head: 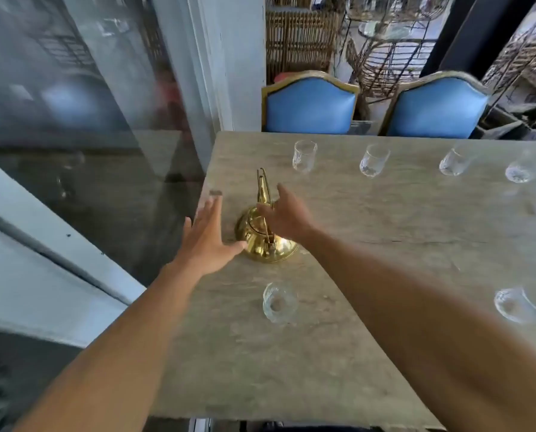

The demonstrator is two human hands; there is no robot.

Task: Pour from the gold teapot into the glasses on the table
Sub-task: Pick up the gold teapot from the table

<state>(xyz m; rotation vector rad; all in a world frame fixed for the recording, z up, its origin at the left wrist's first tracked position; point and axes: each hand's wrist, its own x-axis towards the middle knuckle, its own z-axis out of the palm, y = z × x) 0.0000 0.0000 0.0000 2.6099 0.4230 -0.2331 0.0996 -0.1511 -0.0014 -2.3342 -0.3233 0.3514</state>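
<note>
Head view: left hand (205, 241) and right hand (287, 218) flank the gold teapot (255, 243), fingers (212, 207) wide, holding nothing, seemingly about to lift it toward the glasses (304, 156)

Bare forearms (120, 332) — left hand (205, 236), right hand (287, 220)

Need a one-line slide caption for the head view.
Open left hand beside, open right hand above the gold teapot; six clear glasses stand on the table.

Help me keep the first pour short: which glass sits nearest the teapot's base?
The near-left glass, just this side of the teapot; the rest stand well beyond it or far to the right.
</note>
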